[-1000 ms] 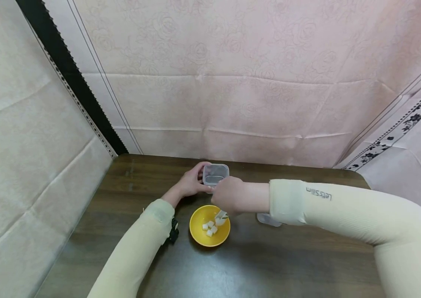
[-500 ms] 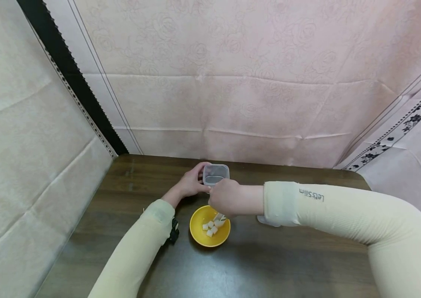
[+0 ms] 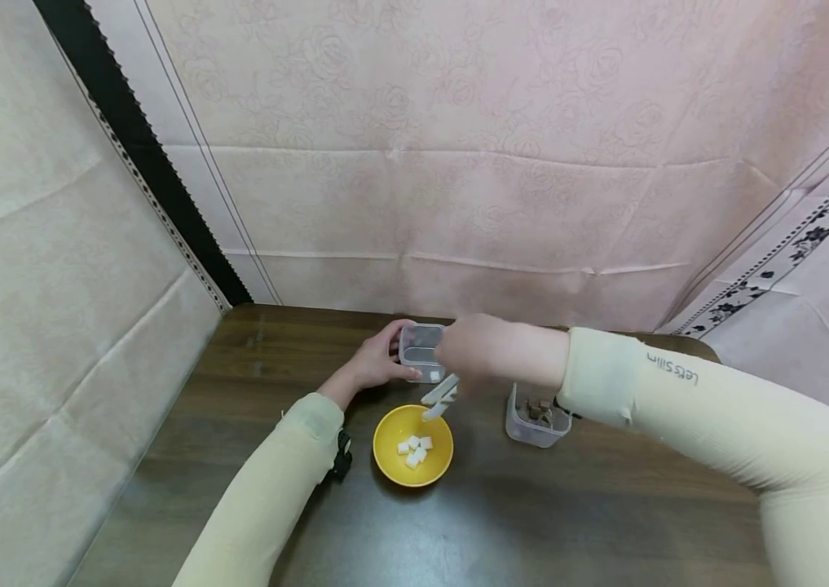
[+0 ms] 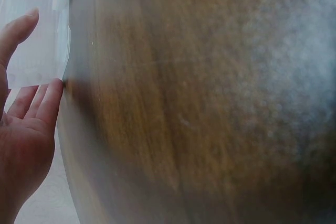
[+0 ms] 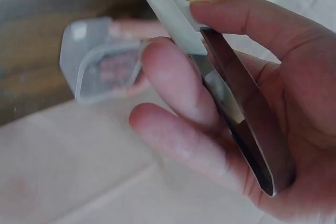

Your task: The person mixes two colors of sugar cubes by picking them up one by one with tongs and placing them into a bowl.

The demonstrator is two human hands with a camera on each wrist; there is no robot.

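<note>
My left hand (image 3: pixel 379 355) grips a clear plastic container (image 3: pixel 422 335) by its left side, thumb on the near wall. In the left wrist view the thumb lies across the container (image 4: pixel 39 40) and the fingertips touch its edge. One white cube (image 3: pixel 434 376) shows in its near end. My right hand (image 3: pixel 478 349) holds metal tongs (image 5: pixel 236 103) with white tips, pinched between thumb and fingers. The tips (image 3: pixel 441 396) stand apart over the far right rim of a yellow bowl (image 3: pixel 387 465), with nothing visible between them. Several white cubes (image 3: pixel 414 448) lie in the bowl.
To the right of the bowl, partly behind the right forearm, stands a second clear container (image 3: pixel 531 434) with small brown pieces in it. All this is on a dark wooden table (image 3: pixel 531 522). A pale patterned cloth (image 3: pixel 458 204) hangs behind its far edge.
My right hand has moved up and to the right, lifting the tongs' tips out from among the bowl's cubes. The second container and the cube in the held container have come into view.
</note>
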